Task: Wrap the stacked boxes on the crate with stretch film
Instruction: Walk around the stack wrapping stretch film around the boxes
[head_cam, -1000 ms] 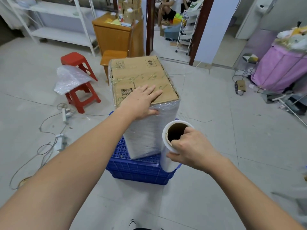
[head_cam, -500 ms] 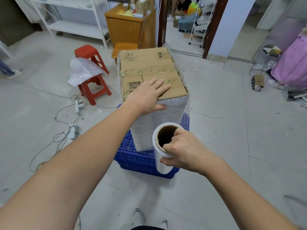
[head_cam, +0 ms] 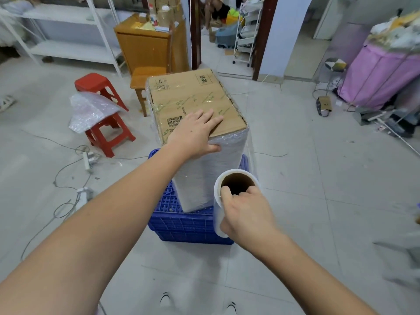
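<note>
A stack of cardboard boxes stands on a blue plastic crate, its sides covered in cloudy stretch film. My left hand lies flat on the near top corner of the stack, thumb on the wrapped front face. My right hand grips a stretch film roll held upright by its cardboard core, with fingers hooked into the core's open top. The roll is at the stack's near right corner, and a thin sheet of film runs from it up to the right edge of the stack.
Two red plastic stools stand at the left, one under a sheet of bubble wrap. Cables and a power strip lie on the tiled floor. A wooden stool and cabinet are behind the stack, a purple cart at the right.
The view has shifted around the stack and the roll has moved with my right hand along the near right corner. My left hand stays pressed on the top box.
</note>
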A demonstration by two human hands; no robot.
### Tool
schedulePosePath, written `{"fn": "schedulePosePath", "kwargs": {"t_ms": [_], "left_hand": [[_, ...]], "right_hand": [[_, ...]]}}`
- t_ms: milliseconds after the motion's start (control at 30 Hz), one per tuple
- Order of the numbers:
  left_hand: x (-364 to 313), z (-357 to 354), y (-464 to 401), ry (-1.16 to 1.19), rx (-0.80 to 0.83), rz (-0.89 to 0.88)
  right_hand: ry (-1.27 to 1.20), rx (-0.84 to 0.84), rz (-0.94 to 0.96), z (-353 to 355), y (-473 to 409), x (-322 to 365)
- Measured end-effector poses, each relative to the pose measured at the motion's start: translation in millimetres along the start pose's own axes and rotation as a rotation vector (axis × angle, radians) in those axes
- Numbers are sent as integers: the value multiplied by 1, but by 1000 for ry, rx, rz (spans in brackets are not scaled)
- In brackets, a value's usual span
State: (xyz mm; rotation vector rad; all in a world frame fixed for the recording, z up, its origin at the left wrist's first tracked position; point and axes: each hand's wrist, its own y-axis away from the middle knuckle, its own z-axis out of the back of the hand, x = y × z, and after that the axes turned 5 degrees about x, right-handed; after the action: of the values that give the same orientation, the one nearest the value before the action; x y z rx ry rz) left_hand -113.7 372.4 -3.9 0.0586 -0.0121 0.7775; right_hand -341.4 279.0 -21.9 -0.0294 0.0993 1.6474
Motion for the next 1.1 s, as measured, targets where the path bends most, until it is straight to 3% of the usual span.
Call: {"fn": "schedulePosePath", "kwargs": {"t_ms": [133, 267, 367, 500, 700, 867, 1100], "left_hand": [[3, 5, 2, 83, 11, -67], [30, 34, 7, 341, 225, -270], [67, 40, 12, 225, 350, -439], [97, 17, 19, -45, 212, -596], [97, -4, 22, -2, 30, -617], [91, -6, 20, 56, 3, -572], [71, -3, 12, 69, 5, -523]], "right_hand": [[-17, -61, -152, 1, -11, 12], [-16, 0, -313, 10, -14, 25], [-52, 62, -456, 18, -13, 29], [-59, 68, -613, 17, -21, 36], [-42, 127, -737, 25, -35, 42], [-87, 93, -676, 21, -23, 36], [-83, 1, -351, 25, -2, 43]]}}
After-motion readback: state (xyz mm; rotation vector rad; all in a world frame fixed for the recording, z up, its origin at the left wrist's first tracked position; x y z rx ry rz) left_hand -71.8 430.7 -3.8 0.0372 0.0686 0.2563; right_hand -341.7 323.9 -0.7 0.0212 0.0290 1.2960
